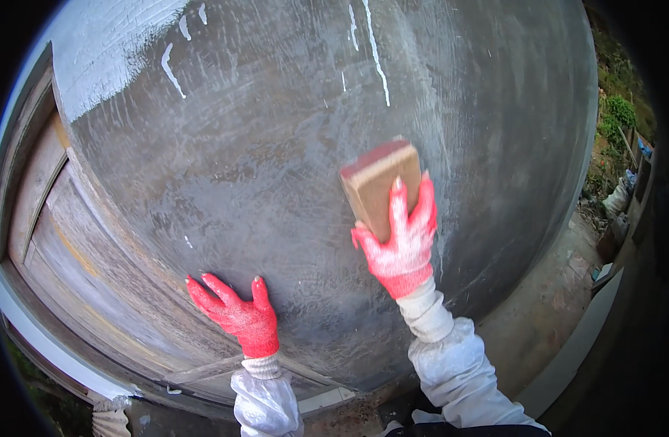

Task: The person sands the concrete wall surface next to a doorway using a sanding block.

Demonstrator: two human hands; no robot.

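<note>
My right hand (406, 251), in a red-and-white glove with bare fingertips, is closed around a brown sanding block (380, 188). The block's reddish far side is slightly blurred, and its working face is hidden against the dark grey plastered wall (276, 167). Lower and to the left, my left hand (241, 312) in a red glove rests on the same wall with its fingers spread, holding nothing. White sleeves cover both my forearms.
White paint (108, 58) covers the wall's upper left corner, and white drips (377, 62) run down near the top. A weathered wooden door (94, 233) in a frame lies left. At right are a concrete ledge (546, 306), plants (619, 113) and piled odds and ends.
</note>
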